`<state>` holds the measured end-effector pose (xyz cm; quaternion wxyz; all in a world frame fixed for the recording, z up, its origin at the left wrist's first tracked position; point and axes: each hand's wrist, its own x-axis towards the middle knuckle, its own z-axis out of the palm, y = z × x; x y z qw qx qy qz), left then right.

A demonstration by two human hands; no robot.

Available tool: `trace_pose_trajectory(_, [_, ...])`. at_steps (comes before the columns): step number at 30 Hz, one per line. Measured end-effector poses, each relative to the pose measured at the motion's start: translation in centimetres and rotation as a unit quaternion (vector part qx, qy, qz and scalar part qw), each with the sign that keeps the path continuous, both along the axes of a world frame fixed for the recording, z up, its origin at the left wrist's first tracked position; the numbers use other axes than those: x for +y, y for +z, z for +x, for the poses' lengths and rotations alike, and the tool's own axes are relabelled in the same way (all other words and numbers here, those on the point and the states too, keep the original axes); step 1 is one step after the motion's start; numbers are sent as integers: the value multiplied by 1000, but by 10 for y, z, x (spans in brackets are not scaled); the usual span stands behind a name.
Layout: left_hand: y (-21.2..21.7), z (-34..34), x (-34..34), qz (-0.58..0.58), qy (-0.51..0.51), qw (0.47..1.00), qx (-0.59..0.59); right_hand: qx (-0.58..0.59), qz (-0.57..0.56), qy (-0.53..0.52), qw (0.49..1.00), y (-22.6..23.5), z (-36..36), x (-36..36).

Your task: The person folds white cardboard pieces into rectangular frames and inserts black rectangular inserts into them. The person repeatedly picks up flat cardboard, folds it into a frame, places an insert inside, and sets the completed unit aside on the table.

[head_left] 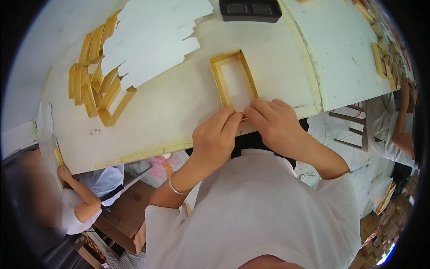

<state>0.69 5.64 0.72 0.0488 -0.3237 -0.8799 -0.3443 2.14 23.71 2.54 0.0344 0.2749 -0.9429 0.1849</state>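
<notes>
An open rectangular frame of gold cardboard (248,75) lies on the table before me, its far end squared off. My left hand (216,136) is closed at its near left corner, fingers pinched together. At the near right corner my right hand (278,125) is closed too, with thumb and fingers pressed on the card. Both hands nearly meet in the middle of the near end, where a thin pale edge shows between the fingertips. My fingers hide most of that end, so how its corners join cannot be made out.
Several gold cardboard frames (92,87) stand bunched at the left, beside a stack of white sheets with jagged edges (152,40). A black plastic tray (250,11) sits at the far edge. Co-workers' hands (65,173) are at both sides. The table's near edge (148,154) runs below my hands.
</notes>
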Motion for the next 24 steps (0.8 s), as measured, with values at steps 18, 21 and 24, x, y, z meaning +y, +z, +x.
trace_pose_trajectory(18, [22,-24,-14,-66,28,997,7,-220,0,-114,969,15,-77,27])
trace_pose_trajectory(21, [14,-27,-26,-33,20,999,0,-175,-117,-100,972,26,-83,42])
trace_pose_trajectory(24, [14,-32,-37,-12,-13,998,-55,228,4,-127,965,16,-134,84])
